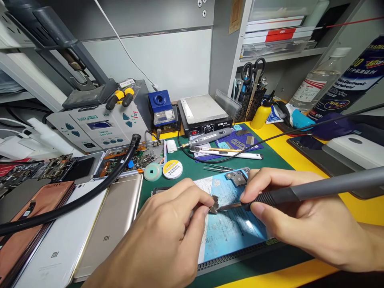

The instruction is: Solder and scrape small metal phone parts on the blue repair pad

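My left hand [168, 228] pinches a small dark circuit board piece [214, 205] between thumb and index finger; the fingertips cover part of it. In my right hand [303, 216] is a soldering iron [277, 196] with a grey handle and black ribbed grip, held like a pen. Its metal tip points left and meets the right edge of the piece, though exact contact is hard to tell. Both hands are over a blue-and-white work pad [240, 232]. A metal-shielded board part [237, 179] lies on the pad behind my right fingertips.
Behind stand a hot air station [102, 124], a blue soldering station [160, 106] and a heating plate [204, 110]. A thick black hose [90, 196] crosses phones [109, 224] at left. Tweezers [219, 168], a grey pen tool [210, 137] and a round tin [173, 169] lie beyond the pad.
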`<state>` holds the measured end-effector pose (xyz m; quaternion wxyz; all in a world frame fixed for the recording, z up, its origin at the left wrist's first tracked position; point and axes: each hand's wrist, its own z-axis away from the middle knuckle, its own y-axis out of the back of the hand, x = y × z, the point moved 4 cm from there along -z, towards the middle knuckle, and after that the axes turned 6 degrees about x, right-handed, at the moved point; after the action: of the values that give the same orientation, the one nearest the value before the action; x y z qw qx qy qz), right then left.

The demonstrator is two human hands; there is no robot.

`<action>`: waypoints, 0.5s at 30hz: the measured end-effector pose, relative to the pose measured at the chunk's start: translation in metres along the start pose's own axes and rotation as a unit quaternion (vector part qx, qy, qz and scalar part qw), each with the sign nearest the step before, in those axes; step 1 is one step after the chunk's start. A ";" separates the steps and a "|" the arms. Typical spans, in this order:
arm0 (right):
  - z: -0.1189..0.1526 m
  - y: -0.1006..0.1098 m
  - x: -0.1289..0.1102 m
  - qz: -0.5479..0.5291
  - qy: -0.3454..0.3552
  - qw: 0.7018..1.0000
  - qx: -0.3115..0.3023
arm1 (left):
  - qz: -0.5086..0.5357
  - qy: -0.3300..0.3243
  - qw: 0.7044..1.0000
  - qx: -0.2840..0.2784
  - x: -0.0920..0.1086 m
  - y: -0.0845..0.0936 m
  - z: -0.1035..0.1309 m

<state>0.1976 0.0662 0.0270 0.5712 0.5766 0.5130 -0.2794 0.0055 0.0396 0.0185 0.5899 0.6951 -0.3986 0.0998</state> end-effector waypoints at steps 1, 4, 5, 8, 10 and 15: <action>0.000 0.000 0.000 0.000 -0.003 1.000 0.000 | 0.000 0.002 1.000 0.000 0.000 0.000 0.000; 0.000 0.000 0.000 0.004 -0.002 1.000 0.001 | 0.001 0.003 1.000 -0.001 0.000 0.000 0.002; 0.000 0.000 0.000 0.005 0.000 1.000 0.000 | 0.001 0.002 1.000 -0.001 0.000 0.000 0.003; 0.001 0.000 0.001 -0.010 -0.007 1.000 -0.001 | -0.002 -0.001 1.000 0.000 0.000 0.000 0.003; 0.001 -0.001 0.002 -0.032 -0.023 0.999 -0.002 | -0.003 -0.002 1.000 0.002 0.000 0.000 0.001; -0.001 -0.002 0.003 -0.058 -0.050 0.997 -0.006 | -0.007 0.000 1.000 -0.003 0.000 0.000 -0.002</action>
<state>0.1968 0.0678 0.0239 0.5825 0.5279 0.5182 -0.3369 0.0063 0.0414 0.0187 0.5925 0.6961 -0.3941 0.0949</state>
